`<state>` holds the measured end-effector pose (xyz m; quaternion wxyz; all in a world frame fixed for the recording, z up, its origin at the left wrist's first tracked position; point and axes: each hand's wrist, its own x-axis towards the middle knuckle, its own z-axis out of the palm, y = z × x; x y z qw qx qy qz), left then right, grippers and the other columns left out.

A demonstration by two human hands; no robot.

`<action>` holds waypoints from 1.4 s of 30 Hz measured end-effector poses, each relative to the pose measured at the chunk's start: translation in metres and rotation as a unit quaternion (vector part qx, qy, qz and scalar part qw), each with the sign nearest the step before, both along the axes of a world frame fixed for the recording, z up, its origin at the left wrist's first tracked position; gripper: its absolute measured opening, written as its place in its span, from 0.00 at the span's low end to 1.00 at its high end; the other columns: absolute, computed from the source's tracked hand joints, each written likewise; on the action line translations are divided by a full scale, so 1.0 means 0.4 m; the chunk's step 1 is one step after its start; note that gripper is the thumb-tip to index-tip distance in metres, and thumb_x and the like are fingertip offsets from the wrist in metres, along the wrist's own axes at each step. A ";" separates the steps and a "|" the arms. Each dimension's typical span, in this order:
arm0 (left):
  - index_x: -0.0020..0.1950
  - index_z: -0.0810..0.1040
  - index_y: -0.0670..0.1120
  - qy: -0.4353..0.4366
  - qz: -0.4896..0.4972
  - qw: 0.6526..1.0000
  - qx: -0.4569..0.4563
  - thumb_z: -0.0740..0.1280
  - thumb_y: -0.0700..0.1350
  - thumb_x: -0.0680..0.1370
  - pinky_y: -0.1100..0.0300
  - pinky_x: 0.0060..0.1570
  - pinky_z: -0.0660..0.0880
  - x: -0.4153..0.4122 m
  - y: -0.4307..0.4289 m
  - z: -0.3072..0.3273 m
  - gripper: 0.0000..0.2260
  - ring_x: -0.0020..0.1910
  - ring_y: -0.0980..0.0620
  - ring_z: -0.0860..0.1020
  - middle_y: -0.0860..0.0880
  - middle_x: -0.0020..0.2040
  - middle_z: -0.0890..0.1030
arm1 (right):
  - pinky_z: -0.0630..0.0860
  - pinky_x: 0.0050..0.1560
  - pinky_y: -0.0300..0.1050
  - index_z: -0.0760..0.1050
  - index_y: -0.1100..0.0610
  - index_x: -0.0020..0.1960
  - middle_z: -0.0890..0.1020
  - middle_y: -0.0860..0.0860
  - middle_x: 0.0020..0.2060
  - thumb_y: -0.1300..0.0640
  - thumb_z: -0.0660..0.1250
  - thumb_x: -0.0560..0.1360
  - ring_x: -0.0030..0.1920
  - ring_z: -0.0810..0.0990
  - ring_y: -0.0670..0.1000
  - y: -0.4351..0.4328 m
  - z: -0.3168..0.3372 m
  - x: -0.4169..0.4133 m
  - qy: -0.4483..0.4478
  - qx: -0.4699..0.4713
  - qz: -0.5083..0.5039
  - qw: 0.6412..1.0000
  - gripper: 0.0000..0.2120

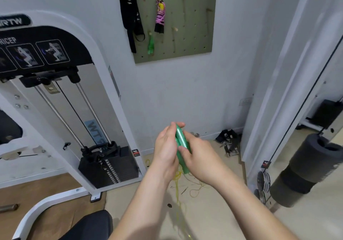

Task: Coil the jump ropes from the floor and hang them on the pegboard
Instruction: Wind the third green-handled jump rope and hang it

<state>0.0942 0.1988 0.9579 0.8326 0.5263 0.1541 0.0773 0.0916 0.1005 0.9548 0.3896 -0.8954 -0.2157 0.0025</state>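
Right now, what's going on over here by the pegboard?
A person holds a jump rope's two green handles together, with the left hand and right hand both gripping them. Its yellow cord hangs in loose tangles to the floor, not yet coiled. On the pegboard above, a pink rope bundle and a small green item already hang.

We saw an evenly lit, bright room with soft, faint shadows. The wide lens bent the weight machine and the white pillar at the edges. The yellow cord smeared with motion blur.
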 end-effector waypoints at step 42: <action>0.42 0.79 0.43 0.106 -0.093 0.990 -0.008 0.65 0.55 0.77 0.64 0.27 0.65 0.006 0.006 0.040 0.16 0.20 0.54 0.66 0.50 0.19 0.70 | 0.59 0.17 0.32 0.73 0.56 0.49 0.69 0.49 0.25 0.59 0.71 0.74 0.22 0.60 0.43 -0.010 -0.064 -0.033 0.581 0.624 0.242 0.463 0.08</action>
